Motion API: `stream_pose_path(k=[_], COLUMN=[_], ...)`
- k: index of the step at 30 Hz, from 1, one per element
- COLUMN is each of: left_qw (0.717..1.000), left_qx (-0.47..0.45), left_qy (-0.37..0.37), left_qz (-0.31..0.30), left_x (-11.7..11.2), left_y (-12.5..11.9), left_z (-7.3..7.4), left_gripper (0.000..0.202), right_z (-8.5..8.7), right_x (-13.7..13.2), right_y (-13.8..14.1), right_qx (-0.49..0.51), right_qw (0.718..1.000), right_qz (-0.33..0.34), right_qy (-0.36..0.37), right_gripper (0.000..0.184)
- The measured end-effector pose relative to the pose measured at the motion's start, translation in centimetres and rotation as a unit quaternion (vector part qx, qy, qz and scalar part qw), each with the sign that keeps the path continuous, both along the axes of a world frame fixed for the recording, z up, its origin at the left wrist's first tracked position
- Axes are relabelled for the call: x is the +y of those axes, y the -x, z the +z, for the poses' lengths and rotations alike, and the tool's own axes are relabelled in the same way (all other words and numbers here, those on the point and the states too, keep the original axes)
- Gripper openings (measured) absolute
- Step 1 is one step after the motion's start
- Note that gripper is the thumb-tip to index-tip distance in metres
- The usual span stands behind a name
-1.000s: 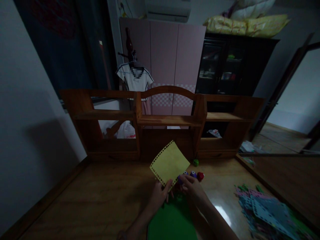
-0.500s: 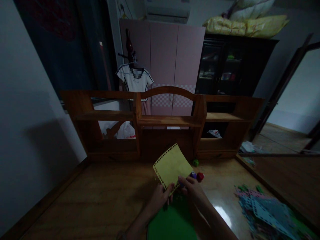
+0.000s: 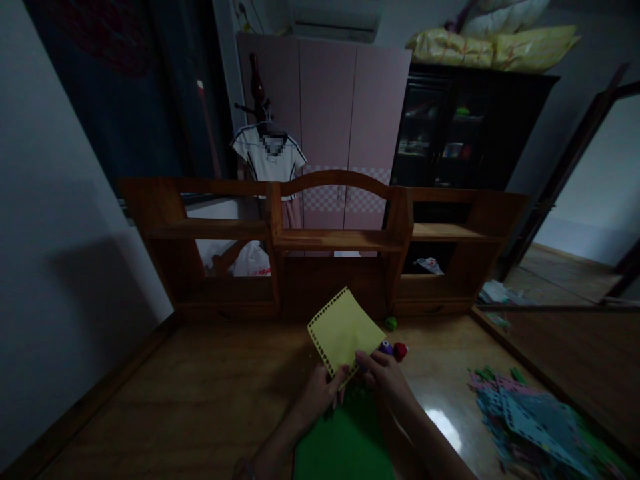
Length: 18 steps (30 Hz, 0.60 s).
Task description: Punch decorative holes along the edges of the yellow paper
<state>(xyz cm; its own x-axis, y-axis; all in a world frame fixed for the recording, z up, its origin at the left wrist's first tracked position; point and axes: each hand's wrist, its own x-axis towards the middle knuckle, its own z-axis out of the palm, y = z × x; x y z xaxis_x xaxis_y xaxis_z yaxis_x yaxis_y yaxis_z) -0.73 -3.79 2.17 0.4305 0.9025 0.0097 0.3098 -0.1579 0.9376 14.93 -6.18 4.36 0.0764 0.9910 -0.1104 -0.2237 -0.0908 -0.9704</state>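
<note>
A square sheet of yellow paper (image 3: 345, 330) is held up tilted above the desk. Small holes run along its upper-left, lower-left and part of its lower-right edges. My left hand (image 3: 320, 395) pinches the bottom corner, thumb on top. At the lower-right edge, my right hand (image 3: 387, 377) is closed with its fingers against the paper; a dark bluish bit shows by its fingertips, too dim to name. Just beyond that hand are a small purple object (image 3: 385, 347) and a red one (image 3: 401, 351). Below both hands lies a green sheet or board (image 3: 345, 443).
A small green object (image 3: 391, 324) sits near the wooden shelf unit (image 3: 335, 239) at the desk's back. On the right lies a pile of blue, pink and green punched paper pieces (image 3: 543, 423). A raised wooden edge (image 3: 520, 353) borders the desk there.
The yellow paper has turned very slightly, its top corner shifting a little left. Both hands keep nearly the same place and grip.
</note>
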Motion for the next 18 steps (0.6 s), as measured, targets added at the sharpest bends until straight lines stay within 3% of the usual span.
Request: stream_pose_path(k=[12, 18], left_qw=[1.0, 0.998], left_qx=[0.004, -0.056], left_qy=[-0.007, 0.019], left_qz=[0.007, 0.006], left_x=[-0.2, -0.5], left_y=[-0.1, -0.1], left_z=[-0.4, 0.5], left_gripper=[0.063, 0.055], right_z=[1.2, 1.0], right_x=[-0.6, -0.5], right_y=[0.3, 0.4], right_qx=[0.044, 0.065], right_qw=[0.999, 0.998], right_qz=[0.015, 0.007], right_qy=[-0.017, -0.019], right_gripper=[0.028, 0.034])
